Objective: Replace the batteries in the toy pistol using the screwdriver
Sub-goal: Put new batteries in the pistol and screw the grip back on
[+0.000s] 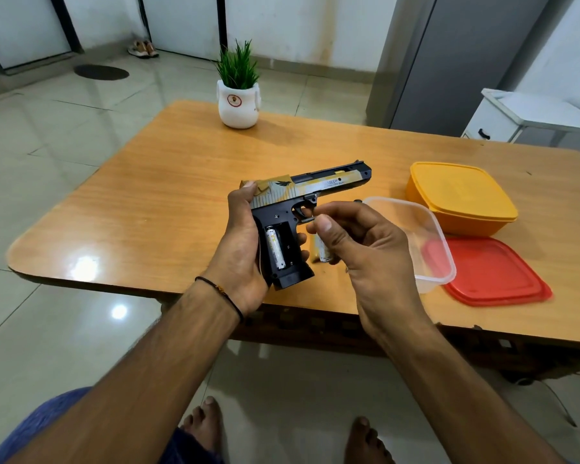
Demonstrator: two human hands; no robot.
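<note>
Above an orange wooden table [148, 202], the left hand [238, 259] grips the black-and-gold plastic toy pistol [329, 182], one white cylindrical battery [275, 249] seated in its open grip. The right hand [369, 252] pinches a second battery [322, 252] beside it; seating it likely needs polarity matched.

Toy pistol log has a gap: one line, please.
left hand holds toy pistol | first battery seated | right hand holds second battery
</note>
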